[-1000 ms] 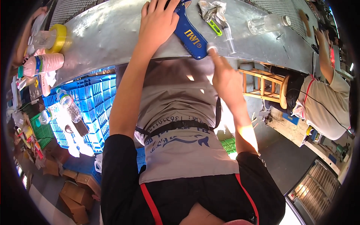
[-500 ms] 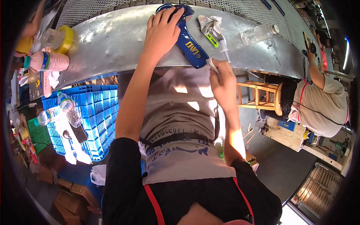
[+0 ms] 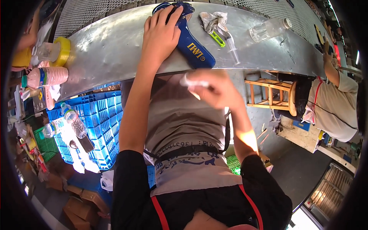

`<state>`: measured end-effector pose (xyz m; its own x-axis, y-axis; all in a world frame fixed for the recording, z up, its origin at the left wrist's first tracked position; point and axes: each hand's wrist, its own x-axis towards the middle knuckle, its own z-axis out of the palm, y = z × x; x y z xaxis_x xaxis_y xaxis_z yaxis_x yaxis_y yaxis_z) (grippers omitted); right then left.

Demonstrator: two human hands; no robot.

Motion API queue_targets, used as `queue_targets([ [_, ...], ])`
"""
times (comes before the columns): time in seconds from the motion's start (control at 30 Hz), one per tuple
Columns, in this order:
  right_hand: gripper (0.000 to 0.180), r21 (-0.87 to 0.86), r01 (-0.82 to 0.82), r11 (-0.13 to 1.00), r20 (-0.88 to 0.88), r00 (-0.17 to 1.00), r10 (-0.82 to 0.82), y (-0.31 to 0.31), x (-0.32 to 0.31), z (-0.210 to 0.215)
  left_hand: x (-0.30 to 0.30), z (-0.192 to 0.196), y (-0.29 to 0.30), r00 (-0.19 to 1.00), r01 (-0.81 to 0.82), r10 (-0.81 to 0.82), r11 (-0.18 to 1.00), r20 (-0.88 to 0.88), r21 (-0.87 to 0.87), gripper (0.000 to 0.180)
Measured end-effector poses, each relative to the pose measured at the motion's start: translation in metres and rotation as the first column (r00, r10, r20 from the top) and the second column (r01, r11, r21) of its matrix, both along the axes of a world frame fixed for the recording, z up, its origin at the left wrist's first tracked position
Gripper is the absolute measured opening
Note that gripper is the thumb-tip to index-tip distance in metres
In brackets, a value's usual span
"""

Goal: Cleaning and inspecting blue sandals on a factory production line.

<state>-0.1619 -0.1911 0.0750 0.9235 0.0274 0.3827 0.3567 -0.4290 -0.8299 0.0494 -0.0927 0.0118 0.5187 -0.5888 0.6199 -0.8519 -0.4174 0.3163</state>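
Note:
A dark blue sandal (image 3: pixel 190 46) with gold lettering on its insole lies on the metal worktop (image 3: pixel 111 46), its heel at the near edge. My left hand (image 3: pixel 161 40) grips its strapped front, fingers curled over the upper. My right hand (image 3: pixel 218 86), smeared by motion, is off the sandal and just below the worktop's edge, in front of my apron. Pinched in its fingers is a small white wad (image 3: pixel 190 81) that looks like cloth or tissue. Right of the sandal lie a stained crumpled rag (image 3: pixel 213 21), a green utility knife (image 3: pixel 217 39) and a clear syringe (image 3: pixel 233 50).
A clear bottle (image 3: pixel 270 30) lies farther right on the worktop. Yellow tape (image 3: pixel 64 51) and a pink-filled bottle (image 3: pixel 50 76) stand at the left end. Blue crates (image 3: pixel 101 122) are at lower left. A wooden stool (image 3: pixel 272 94) and a co-worker (image 3: pixel 333 107) are on the right.
My right hand has left the sandal's heel and moved down and left with the white wad. My left hand stays on the sandal's front.

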Motion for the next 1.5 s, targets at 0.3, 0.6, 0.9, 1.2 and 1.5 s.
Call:
queue_targets([
  [0.3, 0.014, 0.508, -0.115, 0.853, -0.438, 0.819, 0.372, -0.062, 0.044, -0.005, -0.009, 0.012, -0.004, 1.000, 0.015, -0.014, 0.999, -0.026, 0.045, 0.060],
  [0.6, 0.016, 0.370, -0.638, 0.675, -0.246, 0.633, 0.734, -0.008, 0.078, -0.012, -0.006, 0.010, -0.002, 0.999, -0.034, 0.035, 0.994, -0.008, 0.101, 0.059],
  [0.9, 0.027, 0.840, -0.488, 0.236, -0.257, 0.024, 0.966, 0.098, 0.016, -0.114, -0.009, 0.006, -0.003, 1.000, -0.020, 0.020, 0.991, 0.000, 0.130, 0.060],
  [1.2, 0.031, 0.720, -0.058, 0.692, -0.505, 0.640, 0.579, 0.051, -0.036, -0.045, -0.006, 0.009, -0.001, 1.000, -0.012, 0.013, 0.993, -0.006, 0.114, 0.060],
  [1.5, 0.038, -0.047, 0.441, 0.896, -0.355, 0.831, -0.428, 0.020, -0.039, -0.015, -0.006, 0.010, -0.002, 0.999, 0.012, -0.007, 0.992, -0.035, 0.126, 0.059],
])
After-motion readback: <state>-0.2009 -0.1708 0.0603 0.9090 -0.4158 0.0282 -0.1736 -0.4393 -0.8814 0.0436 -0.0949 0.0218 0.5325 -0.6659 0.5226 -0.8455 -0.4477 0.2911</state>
